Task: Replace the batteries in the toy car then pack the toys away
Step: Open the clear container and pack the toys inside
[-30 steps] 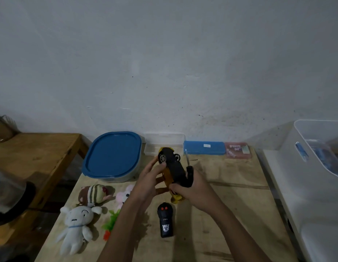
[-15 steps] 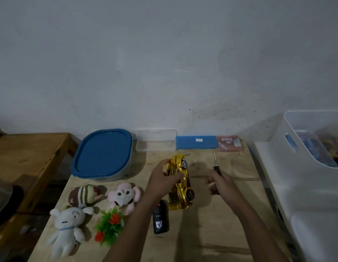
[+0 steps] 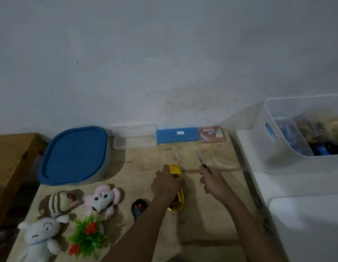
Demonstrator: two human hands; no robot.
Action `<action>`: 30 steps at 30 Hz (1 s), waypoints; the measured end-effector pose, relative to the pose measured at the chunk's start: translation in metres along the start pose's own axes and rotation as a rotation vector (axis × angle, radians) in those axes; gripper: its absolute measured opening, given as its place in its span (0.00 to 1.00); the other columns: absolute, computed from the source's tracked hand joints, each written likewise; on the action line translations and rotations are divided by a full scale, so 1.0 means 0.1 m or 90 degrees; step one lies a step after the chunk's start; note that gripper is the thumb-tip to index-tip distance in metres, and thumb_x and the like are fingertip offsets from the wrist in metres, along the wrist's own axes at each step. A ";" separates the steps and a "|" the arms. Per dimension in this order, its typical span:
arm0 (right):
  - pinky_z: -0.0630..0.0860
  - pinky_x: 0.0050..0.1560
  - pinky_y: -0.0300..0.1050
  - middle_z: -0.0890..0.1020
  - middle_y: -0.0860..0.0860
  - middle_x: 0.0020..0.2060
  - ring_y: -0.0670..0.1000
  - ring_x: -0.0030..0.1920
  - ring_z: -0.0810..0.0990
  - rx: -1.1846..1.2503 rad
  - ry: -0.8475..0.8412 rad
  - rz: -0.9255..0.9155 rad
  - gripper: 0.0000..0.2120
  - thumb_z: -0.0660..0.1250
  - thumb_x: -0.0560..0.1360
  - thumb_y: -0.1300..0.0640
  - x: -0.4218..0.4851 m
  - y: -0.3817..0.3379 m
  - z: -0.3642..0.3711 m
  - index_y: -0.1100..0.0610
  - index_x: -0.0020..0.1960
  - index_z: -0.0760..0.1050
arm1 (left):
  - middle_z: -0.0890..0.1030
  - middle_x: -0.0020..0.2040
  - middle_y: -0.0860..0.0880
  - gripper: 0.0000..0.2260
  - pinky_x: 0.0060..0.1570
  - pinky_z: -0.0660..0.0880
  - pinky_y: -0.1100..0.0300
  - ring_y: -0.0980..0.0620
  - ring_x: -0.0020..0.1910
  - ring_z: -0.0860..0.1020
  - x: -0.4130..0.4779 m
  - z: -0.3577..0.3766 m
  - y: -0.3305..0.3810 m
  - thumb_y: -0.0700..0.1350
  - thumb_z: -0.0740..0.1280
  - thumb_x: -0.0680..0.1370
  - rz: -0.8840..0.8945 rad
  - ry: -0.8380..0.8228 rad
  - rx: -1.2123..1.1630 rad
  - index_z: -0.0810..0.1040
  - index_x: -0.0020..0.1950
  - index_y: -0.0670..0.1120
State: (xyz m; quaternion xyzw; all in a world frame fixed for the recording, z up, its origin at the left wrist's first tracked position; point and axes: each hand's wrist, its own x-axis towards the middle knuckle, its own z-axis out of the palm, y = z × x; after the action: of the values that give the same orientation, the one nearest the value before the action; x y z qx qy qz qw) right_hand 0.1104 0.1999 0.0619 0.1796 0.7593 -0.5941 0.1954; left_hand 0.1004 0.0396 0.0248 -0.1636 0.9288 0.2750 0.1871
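Note:
A shiny gold toy car point(image 3: 177, 200) stands on its wheels in the middle of the wooden table point(image 3: 207, 224). My left hand point(image 3: 167, 184) lies over its roof and grips it. To the right, my right hand point(image 3: 213, 181) is closed on a small screwdriver point(image 3: 200, 159) whose tip points away toward the wall. A black remote control point(image 3: 138, 208) lies left of the car, partly hidden by my left forearm. Three plush toys point(image 3: 102, 198) point(image 3: 60, 202) point(image 3: 39, 237) and a plastic plant with red flowers point(image 3: 88, 235) sit at the front left.
A blue-lidded container point(image 3: 73, 156) stands at the back left. Along the wall lie a clear box point(image 3: 135, 139), a blue case point(image 3: 177, 136) and a pink packet point(image 3: 211, 134). A white bin point(image 3: 274, 148) with items stands on a white surface to the right.
The car went from being held upside down in both hands to standing upright on the table under my left hand. My right hand moved off to the right with the screwdriver.

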 end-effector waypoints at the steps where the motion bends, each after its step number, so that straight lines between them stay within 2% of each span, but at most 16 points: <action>1: 0.63 0.28 0.42 0.67 0.49 0.30 0.46 0.25 0.64 -0.001 -0.004 -0.004 0.13 0.58 0.81 0.48 0.01 0.01 -0.01 0.56 0.44 0.70 | 0.75 0.62 0.44 0.33 0.52 0.75 0.51 0.41 0.59 0.77 0.01 0.01 0.00 0.61 0.71 0.72 0.004 0.001 0.001 0.64 0.72 0.51; 4: 0.62 0.29 0.44 0.66 0.49 0.29 0.46 0.25 0.64 -0.005 -0.012 -0.006 0.13 0.58 0.81 0.47 0.09 0.04 -0.02 0.55 0.43 0.70 | 0.75 0.63 0.44 0.35 0.54 0.75 0.51 0.42 0.60 0.77 0.02 0.01 -0.01 0.63 0.69 0.73 0.012 -0.005 0.023 0.62 0.75 0.51; 7: 0.62 0.32 0.45 0.68 0.50 0.30 0.47 0.27 0.66 -0.041 -0.001 -0.004 0.16 0.56 0.81 0.45 0.20 0.07 0.03 0.55 0.42 0.71 | 0.73 0.68 0.44 0.41 0.58 0.73 0.50 0.42 0.65 0.75 0.05 -0.07 -0.04 0.71 0.63 0.73 -0.003 0.009 0.026 0.55 0.80 0.52; 10: 0.65 0.37 0.46 0.73 0.49 0.33 0.48 0.33 0.71 -0.075 -0.013 -0.023 0.16 0.54 0.81 0.47 0.34 -0.03 0.12 0.52 0.42 0.73 | 0.76 0.67 0.45 0.44 0.59 0.72 0.49 0.44 0.64 0.76 0.26 -0.34 -0.14 0.74 0.60 0.72 -0.061 0.089 -0.169 0.54 0.80 0.52; 12: 0.68 0.41 0.46 0.77 0.49 0.37 0.49 0.40 0.75 -0.141 -0.035 -0.059 0.14 0.54 0.82 0.49 0.44 -0.17 0.20 0.50 0.43 0.74 | 0.76 0.68 0.44 0.43 0.64 0.73 0.46 0.43 0.65 0.76 0.51 -0.55 -0.29 0.72 0.62 0.72 -0.114 0.146 -0.301 0.57 0.79 0.50; 14: 0.68 0.39 0.46 0.78 0.49 0.37 0.49 0.38 0.76 -0.222 -0.082 -0.108 0.11 0.55 0.82 0.50 0.55 -0.33 0.31 0.48 0.44 0.73 | 0.77 0.69 0.44 0.39 0.67 0.71 0.42 0.41 0.66 0.76 0.84 -0.69 -0.50 0.70 0.64 0.72 -0.176 0.187 -0.378 0.64 0.75 0.48; 17: 0.69 0.36 0.47 0.78 0.49 0.36 0.49 0.36 0.76 -0.355 -0.144 -0.159 0.07 0.56 0.81 0.49 0.77 -0.57 0.53 0.47 0.49 0.73 | 0.79 0.63 0.41 0.30 0.67 0.71 0.40 0.40 0.63 0.77 1.26 -0.81 -0.73 0.62 0.66 0.77 -0.253 0.196 -0.444 0.70 0.70 0.43; 19: 0.71 0.36 0.47 0.78 0.48 0.37 0.48 0.36 0.77 -0.419 -0.164 -0.191 0.08 0.56 0.81 0.49 0.95 -0.73 0.71 0.48 0.52 0.73 | 0.81 0.58 0.42 0.22 0.64 0.74 0.42 0.41 0.60 0.79 1.34 -0.93 -0.75 0.55 0.66 0.79 -0.262 0.192 -0.466 0.73 0.66 0.42; 21: 0.75 0.41 0.48 0.80 0.49 0.43 0.49 0.41 0.78 -0.474 -0.173 -0.224 0.10 0.57 0.81 0.50 1.12 -0.87 0.91 0.50 0.57 0.75 | 0.80 0.60 0.41 0.19 0.66 0.73 0.45 0.39 0.62 0.77 1.37 -0.99 -0.76 0.51 0.66 0.81 -0.250 0.193 -0.488 0.72 0.67 0.40; 23: 0.75 0.46 0.48 0.79 0.51 0.51 0.51 0.47 0.78 -0.512 -0.174 -0.245 0.13 0.57 0.81 0.52 1.30 -0.97 1.12 0.51 0.62 0.74 | 0.77 0.66 0.38 0.22 0.68 0.70 0.47 0.38 0.67 0.74 1.39 -1.00 -0.80 0.49 0.64 0.82 -0.244 0.194 -0.496 0.68 0.73 0.39; 26: 0.75 0.52 0.48 0.76 0.53 0.57 0.54 0.53 0.77 -0.565 -0.173 -0.261 0.15 0.57 0.81 0.55 1.55 -1.04 1.42 0.54 0.65 0.73 | 0.80 0.60 0.40 0.25 0.65 0.72 0.50 0.42 0.63 0.77 1.44 -0.93 -0.91 0.53 0.63 0.82 -0.233 0.173 -0.520 0.67 0.73 0.39; 27: 0.75 0.54 0.49 0.76 0.53 0.57 0.53 0.54 0.76 -0.581 -0.169 -0.262 0.15 0.57 0.80 0.56 1.61 -1.04 1.53 0.54 0.65 0.73 | 0.81 0.59 0.41 0.27 0.65 0.73 0.48 0.42 0.62 0.78 1.46 -0.91 -0.94 0.56 0.63 0.81 -0.229 0.168 -0.526 0.66 0.73 0.40; 30: 0.75 0.56 0.49 0.76 0.52 0.57 0.53 0.56 0.75 -0.627 -0.140 -0.284 0.15 0.59 0.80 0.58 1.74 -1.01 1.78 0.53 0.65 0.73 | 0.83 0.58 0.44 0.41 0.65 0.74 0.43 0.43 0.61 0.80 1.58 -0.77 -1.10 0.72 0.59 0.73 -0.227 0.159 -0.503 0.65 0.76 0.44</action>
State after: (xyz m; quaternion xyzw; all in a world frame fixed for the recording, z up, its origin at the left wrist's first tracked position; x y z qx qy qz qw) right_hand -0.0748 0.0107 0.0182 -0.1614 0.9423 -0.2107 0.2038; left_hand -0.0132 -0.1232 -0.0337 -0.4123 0.7250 0.5502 0.0412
